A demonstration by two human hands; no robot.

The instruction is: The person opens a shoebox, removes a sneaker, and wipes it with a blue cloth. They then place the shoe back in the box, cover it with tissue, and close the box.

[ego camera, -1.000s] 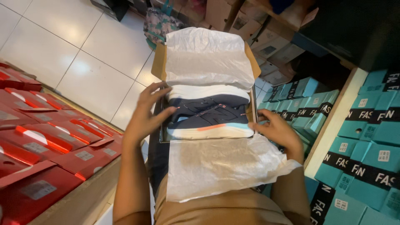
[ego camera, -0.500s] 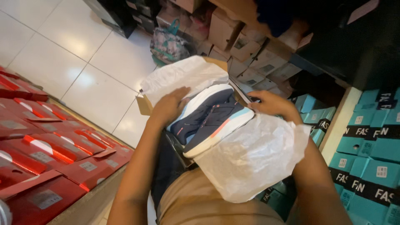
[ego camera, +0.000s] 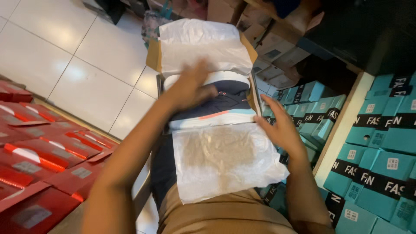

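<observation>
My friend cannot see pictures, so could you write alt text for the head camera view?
A person's left hand rests on dark navy sneakers with white soles in an open brown cardboard shoebox on their lap, while the right hand touches the box's side beside white tissue paper. Red boxes lie left, teal boxes right.

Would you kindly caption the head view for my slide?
Left hand on shoes in an open box, right hand beside the tissue paper.

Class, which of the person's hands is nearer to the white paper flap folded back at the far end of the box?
Left. The left hand reaches over the shoes, just below the flap; the right hand rests at the box's near right side.
</observation>
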